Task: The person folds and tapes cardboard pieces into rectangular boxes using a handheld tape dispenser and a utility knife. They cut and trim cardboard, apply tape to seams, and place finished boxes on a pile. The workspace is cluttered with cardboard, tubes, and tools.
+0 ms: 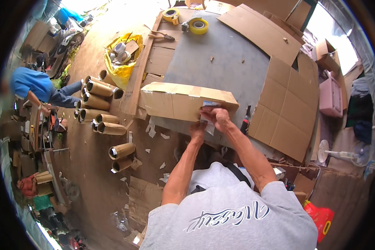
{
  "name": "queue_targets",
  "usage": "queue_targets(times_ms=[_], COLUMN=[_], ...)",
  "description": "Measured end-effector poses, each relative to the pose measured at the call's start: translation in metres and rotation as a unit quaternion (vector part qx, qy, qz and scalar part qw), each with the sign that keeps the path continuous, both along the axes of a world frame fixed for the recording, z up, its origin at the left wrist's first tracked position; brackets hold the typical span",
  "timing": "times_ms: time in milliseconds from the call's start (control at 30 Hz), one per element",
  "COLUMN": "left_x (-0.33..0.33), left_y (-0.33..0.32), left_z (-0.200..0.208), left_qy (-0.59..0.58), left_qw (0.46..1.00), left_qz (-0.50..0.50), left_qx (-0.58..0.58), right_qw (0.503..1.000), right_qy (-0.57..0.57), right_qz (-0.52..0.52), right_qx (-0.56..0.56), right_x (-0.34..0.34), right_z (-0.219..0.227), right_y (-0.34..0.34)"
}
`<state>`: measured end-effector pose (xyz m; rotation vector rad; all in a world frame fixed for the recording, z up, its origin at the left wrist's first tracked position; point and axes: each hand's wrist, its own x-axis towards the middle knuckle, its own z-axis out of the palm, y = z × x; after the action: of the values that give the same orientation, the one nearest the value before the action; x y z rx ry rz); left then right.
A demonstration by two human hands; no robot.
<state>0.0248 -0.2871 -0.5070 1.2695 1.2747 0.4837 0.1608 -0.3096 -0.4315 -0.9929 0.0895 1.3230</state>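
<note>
A long brown cardboard box [171, 102] lies on the grey-topped workbench [191, 58], close to its near edge. At the box's right end, my right hand [218, 118] has its fingers pinched at a white-and-blue label [211, 103] against the near side. Just below and to the left, my left hand [197, 130] is closed near the box's lower edge; what its fingers hold is hidden. A loose whitish paper piece [210, 128] hangs between the two hands. Right of the box lies a black-and-red handled tool [245, 121].
Tape rolls [198, 26] and pliers [161, 36] lie at the bench's far left. Flat cardboard sheets [284, 106] cover its right side. Several cardboard tubes [109, 128] and a yellow sack [120, 74] stand on the left floor. Another person [34, 85] works farther left.
</note>
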Motion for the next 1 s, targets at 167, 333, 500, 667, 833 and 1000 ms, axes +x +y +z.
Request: queue_targets(times_ms=[167,333,500,667,833,1000], left_x=[0.001,-0.117,-0.133,0.004,0.068,0.070], left_y=[-0.007,-0.026,-0.014,0.073,0.130,0.134], left_z=[0.013,-0.047,0.025,0.177,0.154,0.151], left_qy=[-0.015,0.191,0.334,0.146,0.201,0.194], left_qw=[1.000,0.952,0.872,0.757,0.781,0.774], left_qz=[-0.022,-0.201,-0.265,-0.254,-0.441,-0.458], left_qx=[0.011,0.132,0.241,0.585,0.394,0.392], right_qw=[0.999,0.996,0.964,0.991,0.988,0.984], right_qy=[0.022,0.032,-0.109,-0.129,-0.150,-0.135], right_qz=[0.028,0.077,0.192,0.032,0.010,0.021], right_qx=[0.038,-0.043,-0.146,0.013,-0.041,-0.117], right_x=[0.000,-0.038,-0.016,-0.001,0.017,0.028], right_z=[-0.065,-0.115,-0.068,-0.033,-0.067,-0.095], right_y=[-0.009,-0.028,-0.048,-0.021,-0.017,-0.052])
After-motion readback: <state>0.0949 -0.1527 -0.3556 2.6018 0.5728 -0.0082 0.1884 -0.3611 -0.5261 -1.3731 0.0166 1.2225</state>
